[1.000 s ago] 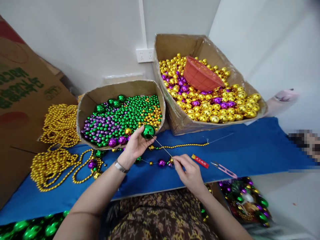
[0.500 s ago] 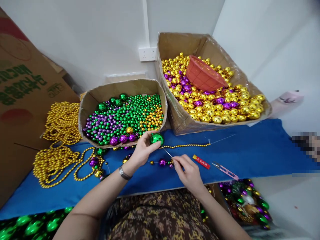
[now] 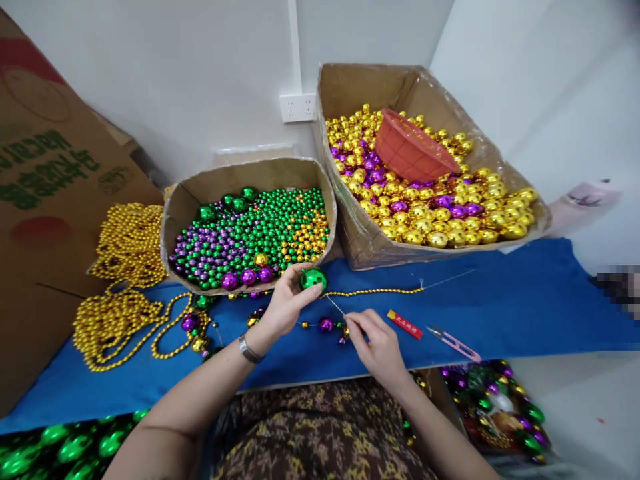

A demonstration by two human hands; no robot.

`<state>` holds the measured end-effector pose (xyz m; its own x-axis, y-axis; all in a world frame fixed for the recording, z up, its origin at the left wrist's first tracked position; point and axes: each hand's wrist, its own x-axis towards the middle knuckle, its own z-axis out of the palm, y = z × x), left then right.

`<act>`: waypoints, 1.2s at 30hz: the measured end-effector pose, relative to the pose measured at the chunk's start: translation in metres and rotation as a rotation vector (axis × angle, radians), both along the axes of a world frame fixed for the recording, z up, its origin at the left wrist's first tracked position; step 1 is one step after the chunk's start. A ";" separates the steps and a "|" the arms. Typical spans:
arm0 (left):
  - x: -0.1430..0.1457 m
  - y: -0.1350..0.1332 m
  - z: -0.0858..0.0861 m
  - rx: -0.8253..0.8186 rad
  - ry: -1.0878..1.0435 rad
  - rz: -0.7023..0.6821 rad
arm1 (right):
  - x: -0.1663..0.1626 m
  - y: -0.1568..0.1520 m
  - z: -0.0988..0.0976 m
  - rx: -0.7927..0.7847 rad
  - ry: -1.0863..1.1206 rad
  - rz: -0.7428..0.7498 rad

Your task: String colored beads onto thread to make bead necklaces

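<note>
My left hand (image 3: 289,303) is closed around a large shiny green bead (image 3: 313,281), held just in front of the smaller carton of beads. My right hand (image 3: 373,340) pinches a thin needle (image 3: 335,305) whose far end reaches up to the underside of the green bead; whether the tip is inside the hole I cannot tell. Below the needle, a strand with a purple bead (image 3: 326,324) and small gold and green beads lies on the blue cloth (image 3: 520,293). A string of small gold beads (image 3: 380,291) stretches right from behind the green bead, ending in a loose thread.
Right of my hands lie a red-and-yellow packet (image 3: 405,325) and pink thread snips (image 3: 454,343). Behind stand a carton of small beads (image 3: 173,250) and a larger carton (image 3: 360,247) holding gold and purple beads and a red basket (image 3: 415,150). Gold bead strands (image 3: 117,327) lie left.
My hands keep nearly the same pose on the green bead and needle. The whole view has shifted slightly.
</note>
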<state>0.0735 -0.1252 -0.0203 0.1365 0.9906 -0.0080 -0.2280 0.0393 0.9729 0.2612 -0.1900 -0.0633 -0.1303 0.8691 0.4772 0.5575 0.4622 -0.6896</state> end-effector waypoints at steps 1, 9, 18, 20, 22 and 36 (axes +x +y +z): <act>0.001 -0.001 -0.001 0.032 0.021 0.008 | 0.000 0.000 0.000 0.008 -0.010 -0.010; -0.007 0.009 0.002 0.222 0.195 -0.121 | 0.004 0.002 0.003 0.025 0.012 -0.054; 0.007 0.122 0.011 0.602 1.087 -0.146 | 0.011 0.002 0.000 0.042 -0.003 -0.108; 0.011 0.129 0.007 0.603 1.100 -0.170 | 0.012 0.002 -0.002 0.050 -0.006 -0.112; 0.012 0.126 0.006 0.562 0.991 -0.126 | 0.014 0.002 -0.002 0.057 -0.006 -0.120; 0.002 0.045 0.018 -0.303 -0.309 -0.085 | 0.009 0.001 0.001 0.061 -0.013 -0.093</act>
